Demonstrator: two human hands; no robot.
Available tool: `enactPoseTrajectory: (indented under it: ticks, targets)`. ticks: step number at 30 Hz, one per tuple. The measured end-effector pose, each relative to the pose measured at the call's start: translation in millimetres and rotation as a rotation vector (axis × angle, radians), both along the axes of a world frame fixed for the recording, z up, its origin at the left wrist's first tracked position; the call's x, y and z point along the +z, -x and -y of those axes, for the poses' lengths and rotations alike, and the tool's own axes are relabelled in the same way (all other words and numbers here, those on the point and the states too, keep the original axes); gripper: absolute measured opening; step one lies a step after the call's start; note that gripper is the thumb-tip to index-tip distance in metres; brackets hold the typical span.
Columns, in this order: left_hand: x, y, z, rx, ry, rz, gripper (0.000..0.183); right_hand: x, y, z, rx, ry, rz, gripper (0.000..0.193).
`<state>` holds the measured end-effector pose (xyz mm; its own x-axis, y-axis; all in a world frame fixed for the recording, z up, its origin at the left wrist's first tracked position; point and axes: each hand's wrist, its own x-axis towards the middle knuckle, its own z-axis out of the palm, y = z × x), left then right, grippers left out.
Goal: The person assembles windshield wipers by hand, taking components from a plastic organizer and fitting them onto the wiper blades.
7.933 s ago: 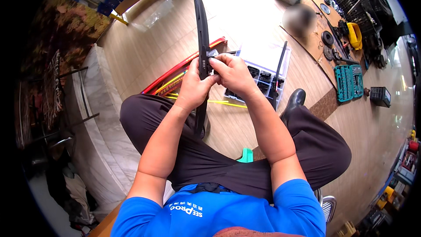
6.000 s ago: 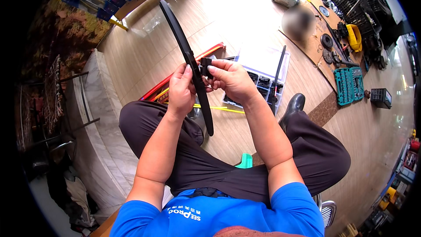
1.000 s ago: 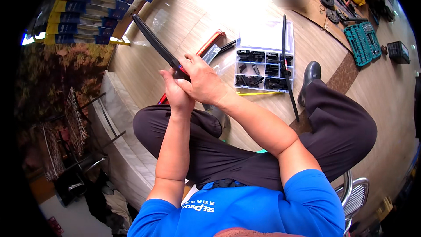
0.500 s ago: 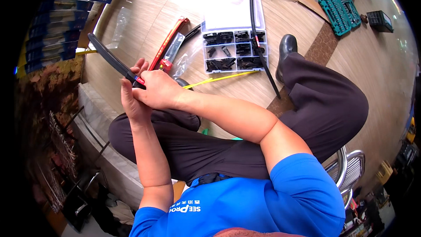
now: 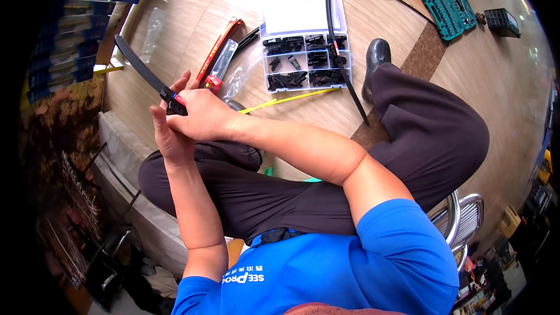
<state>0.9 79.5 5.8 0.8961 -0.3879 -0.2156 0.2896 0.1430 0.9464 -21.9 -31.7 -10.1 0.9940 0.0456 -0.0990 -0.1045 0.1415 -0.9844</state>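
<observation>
A black curved wiper blade (image 5: pixel 140 65) slants up to the left from between my hands, a small red and blue mark near its connector. My right hand (image 5: pixel 205 114) is closed over the blade by that connector; the fingertips are hidden behind the hand. Underneath, my left hand (image 5: pixel 176 140) cradles the same part, its thumb sticking up beside the blade and its fingers showing on the far side. Whatever lies of the blade past my right hand is covered.
An opened clear compartment box (image 5: pixel 309 61) of black adapters sits ahead, with a second wiper blade (image 5: pixel 345 76) across it. Nearby lie a red strip (image 5: pixel 217 49), plastic sleeves (image 5: pixel 236 80) and yellow strips (image 5: pixel 280 100). Farther right are a green socket set (image 5: pixel 448 11) and a black box (image 5: pixel 503 23).
The whole view has shifted a little. The blade has tipped slightly at my hands, and more of its black connector shows between them. Both hands stay on it.
</observation>
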Motion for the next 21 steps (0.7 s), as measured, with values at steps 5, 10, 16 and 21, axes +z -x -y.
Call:
enactPoseTrajectory:
  ticks: [5, 10, 16, 21]
  targets:
    - [-2.9, 2.1, 2.0, -0.033, 0.033, 0.095, 0.095, 8.7, 2.9, 8.7, 0.047, 0.03, -0.003, 0.036]
    - [-4.4, -2.1, -6.3, -0.012, 0.121, -0.024, 0.055, 3.3, 1.1, -0.1, -0.002, -0.019, 0.083, 0.037]
    - [-1.2, -3.8, 6.4, 0.149, 0.049, -0.014, 0.033, -9.3, -0.1, -8.3, -0.178, -0.089, 0.164, 0.039]
    - [-6.6, -7.6, 11.0, 0.137, 0.007, 0.037, 0.032, -14.1, -2.2, 0.2, -0.189, -0.115, 0.165, 0.041]
